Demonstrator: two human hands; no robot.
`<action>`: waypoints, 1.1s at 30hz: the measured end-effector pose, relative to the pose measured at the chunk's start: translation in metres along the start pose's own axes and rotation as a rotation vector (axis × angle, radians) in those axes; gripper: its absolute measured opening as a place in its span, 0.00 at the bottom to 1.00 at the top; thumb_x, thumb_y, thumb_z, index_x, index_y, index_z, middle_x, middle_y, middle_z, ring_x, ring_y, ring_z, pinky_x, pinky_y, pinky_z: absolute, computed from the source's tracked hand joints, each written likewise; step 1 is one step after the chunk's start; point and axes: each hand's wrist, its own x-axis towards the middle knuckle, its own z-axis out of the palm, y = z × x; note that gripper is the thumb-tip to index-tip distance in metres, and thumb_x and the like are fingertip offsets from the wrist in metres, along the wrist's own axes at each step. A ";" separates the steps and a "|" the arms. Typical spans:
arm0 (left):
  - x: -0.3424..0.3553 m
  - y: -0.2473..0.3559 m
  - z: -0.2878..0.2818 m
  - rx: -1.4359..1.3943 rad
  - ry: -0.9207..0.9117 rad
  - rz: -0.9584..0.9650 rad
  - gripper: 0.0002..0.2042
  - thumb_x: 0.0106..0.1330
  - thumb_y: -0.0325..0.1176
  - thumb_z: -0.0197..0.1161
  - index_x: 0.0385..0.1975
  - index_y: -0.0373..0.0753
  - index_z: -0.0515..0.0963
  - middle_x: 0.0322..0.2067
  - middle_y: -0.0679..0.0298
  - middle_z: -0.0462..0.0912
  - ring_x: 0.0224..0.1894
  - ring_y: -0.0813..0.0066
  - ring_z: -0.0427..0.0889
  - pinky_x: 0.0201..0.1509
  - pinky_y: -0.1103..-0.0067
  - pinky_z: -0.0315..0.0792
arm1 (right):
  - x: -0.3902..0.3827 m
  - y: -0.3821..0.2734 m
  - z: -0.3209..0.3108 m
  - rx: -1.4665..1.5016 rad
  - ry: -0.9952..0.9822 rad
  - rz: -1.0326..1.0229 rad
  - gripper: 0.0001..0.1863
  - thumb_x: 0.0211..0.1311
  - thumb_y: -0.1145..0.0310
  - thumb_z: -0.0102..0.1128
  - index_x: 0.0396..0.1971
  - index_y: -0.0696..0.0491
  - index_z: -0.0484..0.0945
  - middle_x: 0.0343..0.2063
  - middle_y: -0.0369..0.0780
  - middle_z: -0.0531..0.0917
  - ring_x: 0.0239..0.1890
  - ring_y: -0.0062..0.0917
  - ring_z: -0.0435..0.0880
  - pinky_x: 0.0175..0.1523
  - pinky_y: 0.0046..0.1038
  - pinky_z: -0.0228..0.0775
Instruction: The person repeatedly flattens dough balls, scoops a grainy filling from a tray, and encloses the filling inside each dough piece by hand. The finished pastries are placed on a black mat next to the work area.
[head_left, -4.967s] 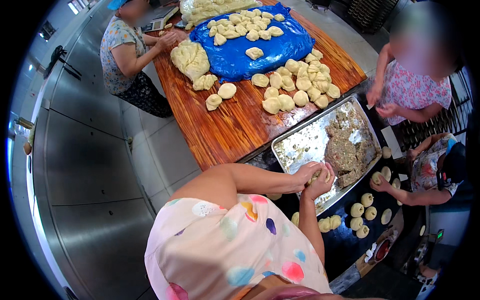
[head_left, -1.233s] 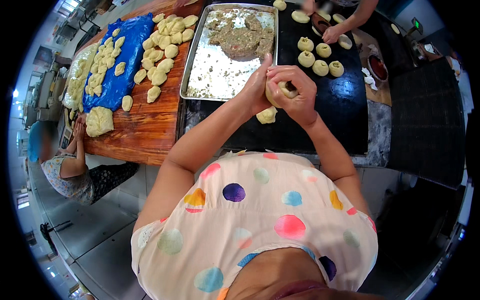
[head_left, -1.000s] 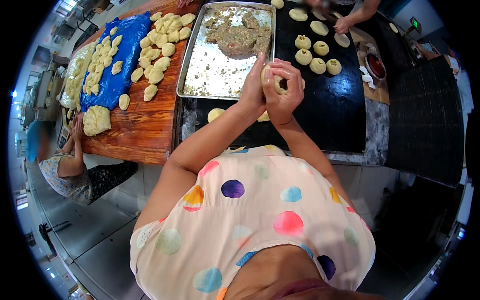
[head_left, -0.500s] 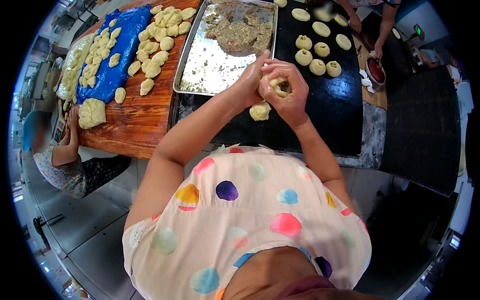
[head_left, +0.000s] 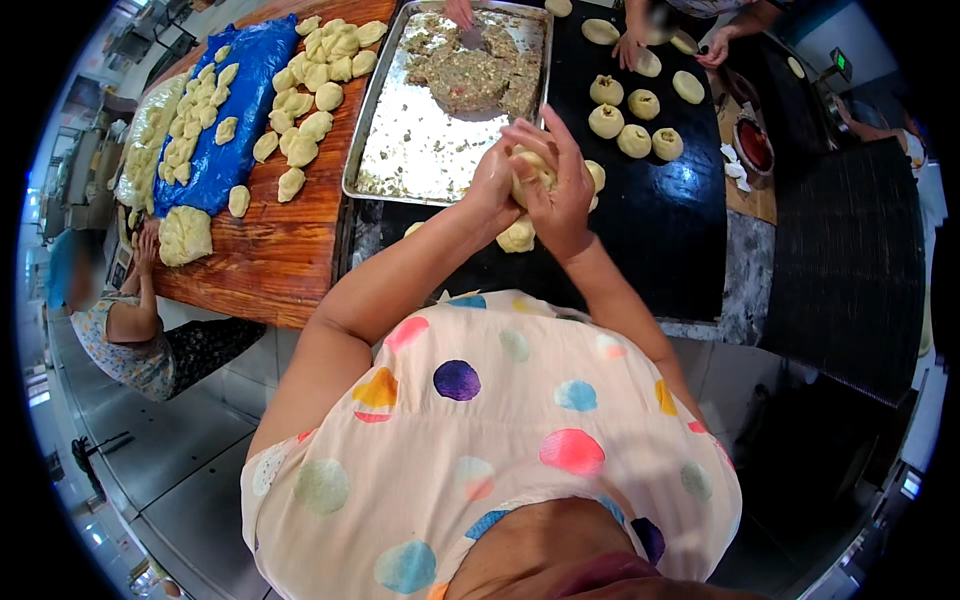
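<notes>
Between my two hands, over the black work surface, is a round ball of dough (head_left: 533, 178), partly covered by fingers. My left hand (head_left: 490, 178) is cupped around its left side. My right hand (head_left: 566, 195) presses against the other side, fingers pointing up and away. Just below the hands sits a pale dough bun (head_left: 516, 236) on the black surface. Another bun (head_left: 596, 176) peeks out right of my right hand. Directly beyond lies a metal tray (head_left: 400, 160) with a mound of minced filling (head_left: 462, 82).
Several filled buns (head_left: 634, 140) and flat dough rounds (head_left: 689, 87) lie at the right. Dough pieces (head_left: 318, 125) cover the wooden table and blue plastic sheet (head_left: 262, 65) at left. Co-workers' hands (head_left: 627, 47) reach in from the far side; another person (head_left: 125, 325) works at left.
My right hand has turned, its fingers now upright, and the opening with filling no longer shows. A co-worker's hand has come over the tray's filling; another reaches to the dough rounds.
</notes>
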 end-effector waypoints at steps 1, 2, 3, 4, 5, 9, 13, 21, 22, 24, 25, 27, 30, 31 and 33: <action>-0.004 0.008 0.010 0.114 0.090 0.000 0.14 0.76 0.44 0.44 0.44 0.42 0.73 0.38 0.65 0.79 0.41 0.73 0.81 0.48 0.74 0.78 | 0.007 -0.002 -0.004 0.077 -0.052 0.032 0.26 0.55 0.63 0.68 0.53 0.55 0.74 0.44 0.45 0.83 0.53 0.42 0.78 0.59 0.39 0.69; 0.005 0.017 0.009 -0.051 0.167 -0.229 0.16 0.74 0.48 0.46 0.47 0.43 0.72 0.40 0.65 0.79 0.40 0.73 0.82 0.45 0.72 0.79 | 0.011 0.002 -0.012 0.047 -0.161 -0.037 0.36 0.51 0.61 0.71 0.60 0.54 0.68 0.48 0.46 0.81 0.57 0.44 0.75 0.59 0.36 0.69; 0.007 0.016 0.010 0.052 0.195 -0.255 0.18 0.74 0.49 0.45 0.48 0.42 0.72 0.40 0.63 0.79 0.43 0.71 0.82 0.47 0.71 0.79 | 0.014 0.006 -0.019 -0.022 -0.227 -0.030 0.34 0.50 0.62 0.72 0.58 0.55 0.70 0.48 0.46 0.82 0.56 0.43 0.76 0.59 0.36 0.69; 0.008 0.012 0.012 0.151 0.222 -0.282 0.19 0.74 0.51 0.44 0.49 0.42 0.71 0.41 0.61 0.79 0.45 0.68 0.82 0.48 0.69 0.79 | 0.016 0.007 -0.026 -0.093 -0.298 -0.021 0.33 0.49 0.62 0.72 0.56 0.55 0.72 0.48 0.46 0.82 0.55 0.42 0.77 0.59 0.35 0.69; 0.008 0.012 0.012 0.251 0.254 -0.297 0.21 0.74 0.52 0.43 0.49 0.41 0.70 0.42 0.59 0.79 0.48 0.66 0.82 0.49 0.67 0.79 | 0.020 0.008 -0.028 -0.155 -0.370 -0.019 0.31 0.48 0.63 0.73 0.53 0.56 0.73 0.48 0.45 0.82 0.54 0.42 0.78 0.59 0.35 0.69; 0.018 0.009 0.010 -0.007 -0.043 -0.353 0.20 0.74 0.53 0.45 0.46 0.42 0.72 0.41 0.64 0.79 0.45 0.73 0.80 0.51 0.70 0.77 | 0.006 0.013 -0.023 0.107 -0.100 0.037 0.10 0.53 0.75 0.62 0.36 0.57 0.81 0.39 0.43 0.85 0.46 0.37 0.84 0.58 0.36 0.71; 0.003 -0.010 0.012 -0.206 0.211 -0.080 0.17 0.74 0.49 0.47 0.45 0.40 0.73 0.39 0.64 0.79 0.42 0.73 0.81 0.48 0.73 0.78 | -0.017 0.019 0.005 -0.022 0.140 0.116 0.11 0.57 0.76 0.54 0.39 0.58 0.81 0.39 0.44 0.85 0.45 0.37 0.84 0.59 0.39 0.71; 0.006 0.000 -0.001 0.080 0.367 -0.219 0.18 0.74 0.47 0.46 0.49 0.39 0.71 0.42 0.60 0.79 0.43 0.68 0.82 0.47 0.72 0.79 | -0.001 0.024 -0.013 0.075 -0.228 0.123 0.26 0.59 0.70 0.59 0.59 0.56 0.69 0.57 0.48 0.75 0.61 0.40 0.73 0.65 0.37 0.64; 0.009 0.007 -0.003 0.141 0.356 -0.296 0.18 0.75 0.47 0.44 0.50 0.39 0.70 0.43 0.59 0.78 0.45 0.67 0.82 0.48 0.72 0.79 | 0.004 0.021 -0.020 0.013 -0.300 0.114 0.28 0.59 0.70 0.60 0.61 0.55 0.68 0.59 0.48 0.73 0.62 0.40 0.72 0.65 0.36 0.63; 0.005 0.001 0.006 0.180 0.362 -0.300 0.20 0.75 0.48 0.41 0.52 0.39 0.69 0.46 0.59 0.77 0.50 0.66 0.80 0.53 0.69 0.78 | 0.005 0.026 -0.026 0.010 -0.429 0.086 0.24 0.56 0.68 0.66 0.54 0.55 0.74 0.55 0.46 0.77 0.61 0.38 0.73 0.66 0.35 0.63; 0.005 -0.004 0.009 0.190 0.323 -0.313 0.20 0.75 0.49 0.40 0.52 0.39 0.69 0.47 0.59 0.77 0.51 0.67 0.80 0.53 0.69 0.77 | -0.003 0.033 -0.029 0.118 -0.370 0.186 0.21 0.56 0.69 0.66 0.50 0.56 0.76 0.53 0.45 0.79 0.60 0.37 0.74 0.65 0.34 0.63; 0.005 -0.008 0.010 0.214 0.264 -0.322 0.20 0.75 0.49 0.40 0.52 0.40 0.69 0.47 0.59 0.77 0.51 0.67 0.80 0.54 0.67 0.77 | -0.021 0.047 -0.026 0.358 -0.247 0.376 0.13 0.57 0.71 0.66 0.42 0.57 0.81 0.49 0.43 0.82 0.58 0.36 0.76 0.65 0.33 0.63; 0.001 -0.010 0.006 -0.024 0.232 -0.260 0.19 0.74 0.49 0.43 0.51 0.41 0.70 0.47 0.61 0.76 0.51 0.70 0.79 0.55 0.67 0.75 | -0.035 0.028 -0.003 0.375 0.208 0.524 0.05 0.61 0.73 0.62 0.35 0.58 0.82 0.43 0.42 0.84 0.52 0.30 0.80 0.63 0.33 0.65; -0.001 -0.010 0.005 -0.129 0.187 -0.213 0.19 0.74 0.48 0.43 0.51 0.41 0.70 0.47 0.61 0.76 0.50 0.70 0.79 0.55 0.67 0.75 | -0.036 0.025 0.006 0.350 0.328 0.537 0.05 0.62 0.74 0.61 0.36 0.58 0.82 0.42 0.42 0.84 0.51 0.29 0.81 0.63 0.32 0.65; 0.000 -0.023 0.001 -0.037 0.307 -0.112 0.17 0.73 0.46 0.47 0.48 0.40 0.72 0.44 0.62 0.78 0.49 0.72 0.79 0.54 0.72 0.75 | -0.034 0.010 0.024 0.346 0.415 0.611 0.09 0.65 0.73 0.58 0.43 0.59 0.80 0.43 0.44 0.84 0.50 0.27 0.81 0.62 0.33 0.66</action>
